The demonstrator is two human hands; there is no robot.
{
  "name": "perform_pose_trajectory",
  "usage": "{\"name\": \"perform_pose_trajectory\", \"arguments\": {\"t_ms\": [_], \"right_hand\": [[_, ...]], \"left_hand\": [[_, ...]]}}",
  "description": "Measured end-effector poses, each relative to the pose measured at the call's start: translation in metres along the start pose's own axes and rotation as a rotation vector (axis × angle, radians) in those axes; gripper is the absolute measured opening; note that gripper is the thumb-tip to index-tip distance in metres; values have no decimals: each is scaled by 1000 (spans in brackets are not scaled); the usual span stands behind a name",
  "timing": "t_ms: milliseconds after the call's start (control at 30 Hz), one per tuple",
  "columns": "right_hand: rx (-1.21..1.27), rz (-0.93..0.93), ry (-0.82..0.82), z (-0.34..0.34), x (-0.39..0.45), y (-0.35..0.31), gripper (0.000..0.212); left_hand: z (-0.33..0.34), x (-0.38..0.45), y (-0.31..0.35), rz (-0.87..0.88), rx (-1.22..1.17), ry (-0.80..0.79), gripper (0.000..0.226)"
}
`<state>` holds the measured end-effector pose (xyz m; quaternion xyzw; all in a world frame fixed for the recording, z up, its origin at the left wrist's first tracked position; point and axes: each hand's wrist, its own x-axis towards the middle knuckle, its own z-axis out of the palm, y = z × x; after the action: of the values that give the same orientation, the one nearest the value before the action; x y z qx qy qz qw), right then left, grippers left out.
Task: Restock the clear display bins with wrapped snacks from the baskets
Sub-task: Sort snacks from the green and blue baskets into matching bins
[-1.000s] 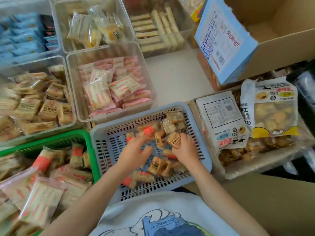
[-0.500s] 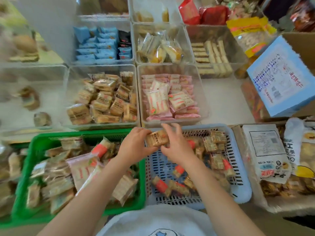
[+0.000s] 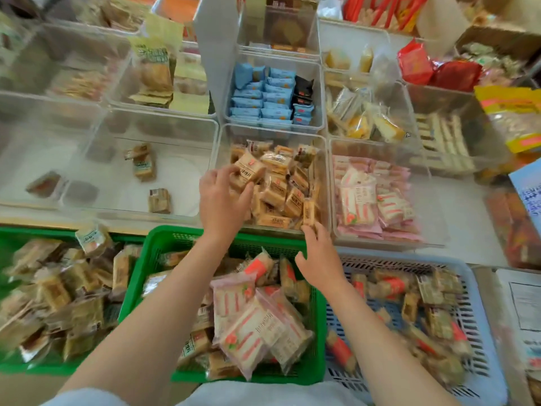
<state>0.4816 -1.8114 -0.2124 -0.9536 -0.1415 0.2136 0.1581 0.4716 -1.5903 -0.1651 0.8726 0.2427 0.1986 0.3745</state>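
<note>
While left hand [image 3: 221,197] grips one snack [image 3: 248,169] (tan wrapper), right hand [image 3: 317,259] loose, holding nothing.

White counter [image 3: 456,253]: clear bins [image 3: 333,183], baskets [image 3: 175,238].

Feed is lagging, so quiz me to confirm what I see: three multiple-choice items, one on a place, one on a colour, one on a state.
1. Where is the left hand?
A. At the bin of tan snacks
B. In the blue-grey basket
C. On the cardboard box

2. What colour is the basket under the left forearm?
A. Red
B. Green
C. Black

3. What is the left hand doing?
A. Hanging idle
B. Pressing flat on the table
C. Gripping a tan wrapped snack

Answers: 1 A, it reaches over the clear bin of tan packs; 2 B, its rim is green; 3 C, fingers curl round the pack.
</note>
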Motion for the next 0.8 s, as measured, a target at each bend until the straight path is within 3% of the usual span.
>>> {"name": "perform_pose_trajectory", "arguments": {"t_ms": [167,333,500,633,800], "right_hand": [[-61,14,-16,-2,1,-2,66],[-146,5,-27,-1,-2,-3,68],[10,-40,-43,-9,-4,6,66],[243,-116,175,-16,-23,31,48],[268,26,133,-8,-58,120,34]], "left_hand": [[41,14,-12,-59,213,-309,50],[47,-3,-19,5,409,-468,67],[28,-22,1,82,340,-431,63],[34,-65,43,251,193,-349,47],[105,-118,87,478,212,-563,49]]}}
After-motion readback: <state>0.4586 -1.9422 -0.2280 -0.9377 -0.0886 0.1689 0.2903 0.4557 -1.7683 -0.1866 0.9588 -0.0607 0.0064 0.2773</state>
